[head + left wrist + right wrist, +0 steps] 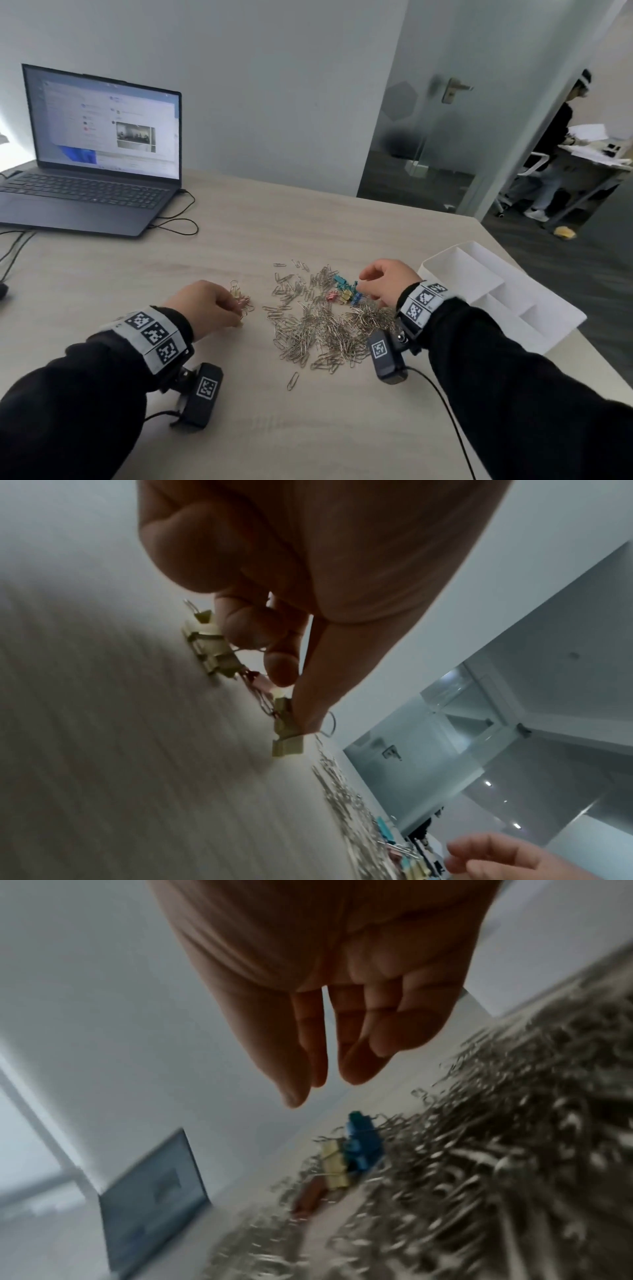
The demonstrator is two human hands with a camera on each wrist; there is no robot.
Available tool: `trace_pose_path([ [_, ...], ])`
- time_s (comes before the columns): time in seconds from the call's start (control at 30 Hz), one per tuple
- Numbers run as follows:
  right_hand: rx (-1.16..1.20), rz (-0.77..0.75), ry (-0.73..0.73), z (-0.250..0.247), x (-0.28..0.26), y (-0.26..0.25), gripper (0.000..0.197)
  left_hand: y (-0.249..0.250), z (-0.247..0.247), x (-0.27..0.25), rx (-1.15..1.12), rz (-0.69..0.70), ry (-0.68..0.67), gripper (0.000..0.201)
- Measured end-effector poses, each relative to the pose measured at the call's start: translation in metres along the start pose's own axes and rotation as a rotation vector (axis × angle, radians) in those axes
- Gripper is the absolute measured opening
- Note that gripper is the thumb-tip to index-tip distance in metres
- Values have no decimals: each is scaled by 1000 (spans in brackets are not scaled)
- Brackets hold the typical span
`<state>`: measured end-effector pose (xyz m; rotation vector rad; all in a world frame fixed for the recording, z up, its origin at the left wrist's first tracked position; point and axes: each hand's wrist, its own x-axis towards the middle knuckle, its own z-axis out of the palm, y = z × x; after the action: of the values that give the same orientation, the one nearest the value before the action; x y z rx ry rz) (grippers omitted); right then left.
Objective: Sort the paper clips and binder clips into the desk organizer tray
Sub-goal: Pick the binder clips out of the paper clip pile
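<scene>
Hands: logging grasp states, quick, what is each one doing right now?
Left hand: fingers pinch small yellow and pink binder clips on the table.
Right hand: open, empty, fingers relaxed above the coloured clips.

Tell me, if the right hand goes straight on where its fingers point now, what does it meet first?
Probably the colored binder clips: the right hand hovers open, fingertips aimed at them. Depth is unclear.
</scene>
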<state>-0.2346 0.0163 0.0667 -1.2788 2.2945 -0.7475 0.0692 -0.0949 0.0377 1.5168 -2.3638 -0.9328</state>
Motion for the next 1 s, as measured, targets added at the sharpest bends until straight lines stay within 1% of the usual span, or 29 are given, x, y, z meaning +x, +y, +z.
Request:
trace_pose_path([
  [0.1,-253,11,-104,2,18,-5,39,-4,-2,2,25,-25,29,11],
  [0.17,-349,2,-143,7,28,-8,51,-7,-2,3,13,-28,74,16],
  [0.23,-414,-11,-188,14,33,-12,57,-9,-3,3,-24,-17,127,18],
  [0.33,-440,-17,-215,22,38,-15,50,-9,-5,1,-108,24,169,12],
  [0.47,-452,-37,-155,27,36,-14,30,-4,-6,-1,-185,64,189,4],
  [0.6,-399,-42,-80,22,29,-12,16,4,-3,-3,-233,81,168,4],
  [0.77,-284,-25,-76,14,19,-5,14,19,7,-7,-272,118,139,6],
  [0.87,-129,-20,-51,10,11,-2,14,27,14,-9,-336,115,103,7],
  [1.0,183,-22,-31,4,-5,-1,14,44,23,-12,-464,118,42,5],
])
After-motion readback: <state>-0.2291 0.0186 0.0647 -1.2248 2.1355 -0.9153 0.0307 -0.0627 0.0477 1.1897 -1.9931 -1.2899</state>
